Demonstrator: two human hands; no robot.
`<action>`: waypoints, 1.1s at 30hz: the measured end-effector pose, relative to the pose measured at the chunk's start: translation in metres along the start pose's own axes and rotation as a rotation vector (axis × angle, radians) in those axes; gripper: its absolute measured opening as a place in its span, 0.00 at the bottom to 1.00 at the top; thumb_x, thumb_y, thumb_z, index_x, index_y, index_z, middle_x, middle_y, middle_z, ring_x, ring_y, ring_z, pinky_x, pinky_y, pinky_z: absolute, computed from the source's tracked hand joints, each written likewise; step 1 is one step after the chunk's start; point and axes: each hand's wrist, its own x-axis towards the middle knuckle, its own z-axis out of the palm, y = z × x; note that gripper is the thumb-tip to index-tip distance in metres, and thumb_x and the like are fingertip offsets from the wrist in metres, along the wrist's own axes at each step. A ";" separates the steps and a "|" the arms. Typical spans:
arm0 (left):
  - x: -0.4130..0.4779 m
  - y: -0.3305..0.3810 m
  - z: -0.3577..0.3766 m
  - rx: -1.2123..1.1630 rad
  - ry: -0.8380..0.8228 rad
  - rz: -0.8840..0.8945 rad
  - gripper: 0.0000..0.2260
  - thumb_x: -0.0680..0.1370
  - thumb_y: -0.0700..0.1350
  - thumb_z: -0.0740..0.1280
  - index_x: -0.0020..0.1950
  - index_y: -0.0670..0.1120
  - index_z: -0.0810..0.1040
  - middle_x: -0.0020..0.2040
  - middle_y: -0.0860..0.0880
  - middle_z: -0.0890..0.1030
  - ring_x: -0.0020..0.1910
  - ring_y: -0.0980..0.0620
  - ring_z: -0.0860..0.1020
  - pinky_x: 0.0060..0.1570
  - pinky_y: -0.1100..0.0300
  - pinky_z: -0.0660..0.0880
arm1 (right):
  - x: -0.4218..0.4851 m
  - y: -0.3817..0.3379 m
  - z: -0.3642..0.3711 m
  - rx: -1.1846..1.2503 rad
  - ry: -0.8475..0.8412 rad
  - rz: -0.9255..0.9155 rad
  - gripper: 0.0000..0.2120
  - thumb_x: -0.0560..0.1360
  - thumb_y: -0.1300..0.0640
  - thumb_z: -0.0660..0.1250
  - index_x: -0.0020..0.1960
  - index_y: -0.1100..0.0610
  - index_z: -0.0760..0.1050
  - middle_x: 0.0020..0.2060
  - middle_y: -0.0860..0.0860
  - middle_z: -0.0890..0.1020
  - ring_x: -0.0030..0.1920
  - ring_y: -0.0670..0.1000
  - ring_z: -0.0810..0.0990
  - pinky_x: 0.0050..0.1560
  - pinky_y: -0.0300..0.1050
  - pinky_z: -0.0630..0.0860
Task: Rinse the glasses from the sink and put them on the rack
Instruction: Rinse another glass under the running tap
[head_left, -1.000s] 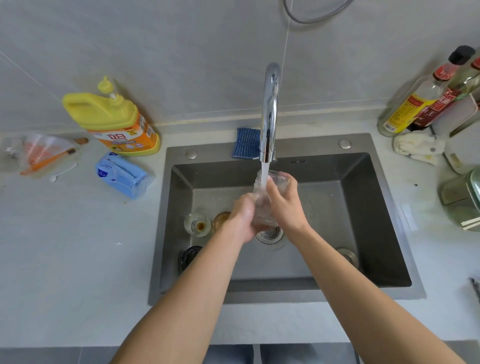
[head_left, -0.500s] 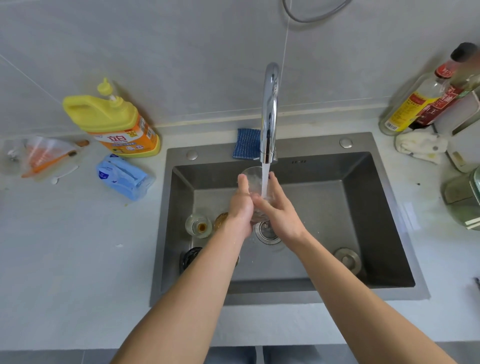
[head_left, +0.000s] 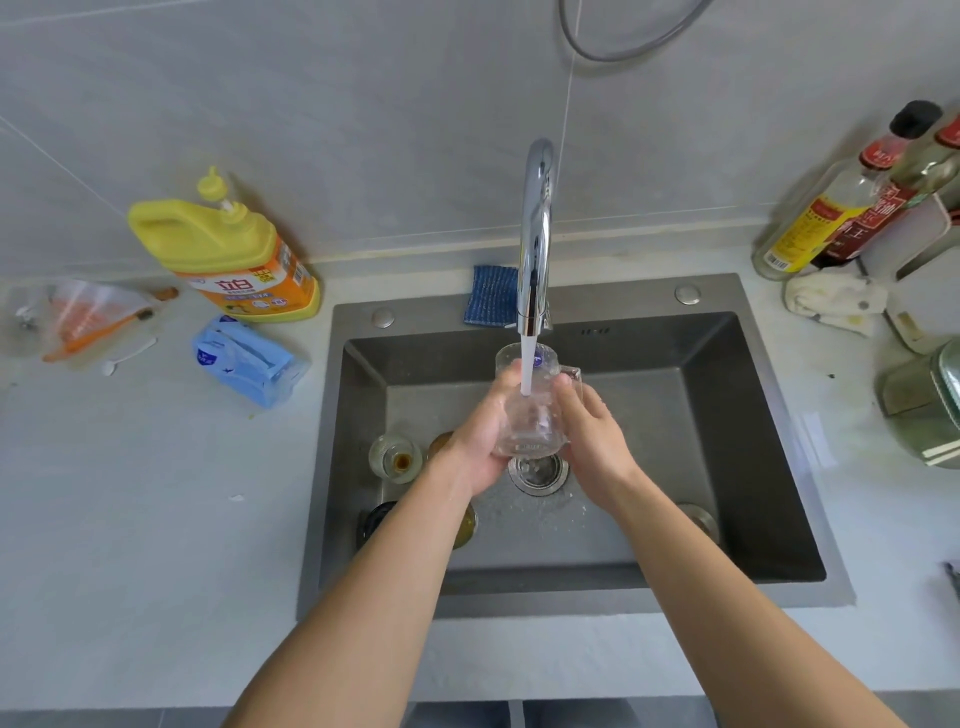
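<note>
A clear glass mug (head_left: 532, 410) with a handle on its right is held upright under the running chrome tap (head_left: 536, 244); the water stream falls into it. My left hand (head_left: 480, 436) wraps its left side and my right hand (head_left: 592, 436) holds its right side. On the floor of the dark steel sink (head_left: 727, 441), left of my hands, stands a small clear glass (head_left: 395, 458) with brown dregs. An amber glass (head_left: 441, 442) and a dark one (head_left: 376, 517) are partly hidden by my left forearm. No rack is in view.
A yellow detergent jug (head_left: 228, 254) and a blue packet (head_left: 247, 361) sit on the left counter. A blue cloth (head_left: 491, 296) lies behind the tap. Sauce bottles (head_left: 841, 208), a white rag (head_left: 831, 301) and a glass jar (head_left: 924, 410) stand on the right.
Both hands have turned the mug under the stream; it now stands upright with its handle to the right, and my grip has shifted lower around its sides.
</note>
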 end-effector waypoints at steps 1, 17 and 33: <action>-0.003 0.002 0.001 0.088 0.014 0.023 0.19 0.83 0.65 0.61 0.54 0.58 0.88 0.56 0.50 0.88 0.53 0.50 0.86 0.58 0.48 0.80 | -0.002 0.001 0.001 -0.066 0.016 -0.066 0.20 0.81 0.39 0.65 0.60 0.56 0.74 0.50 0.51 0.86 0.50 0.50 0.86 0.55 0.53 0.82; 0.001 -0.010 -0.035 0.072 -0.003 0.185 0.32 0.66 0.45 0.80 0.69 0.43 0.78 0.65 0.36 0.81 0.67 0.40 0.79 0.71 0.42 0.73 | -0.004 -0.026 0.015 -0.148 -0.057 -0.121 0.21 0.84 0.52 0.65 0.33 0.53 0.68 0.27 0.47 0.68 0.28 0.47 0.62 0.30 0.42 0.59; 0.001 -0.002 -0.011 0.114 0.027 0.239 0.09 0.80 0.48 0.71 0.56 0.45 0.85 0.50 0.45 0.87 0.49 0.49 0.85 0.48 0.53 0.79 | 0.004 -0.041 0.024 -0.320 0.082 -0.138 0.19 0.83 0.50 0.60 0.37 0.58 0.72 0.29 0.52 0.75 0.30 0.51 0.70 0.34 0.47 0.67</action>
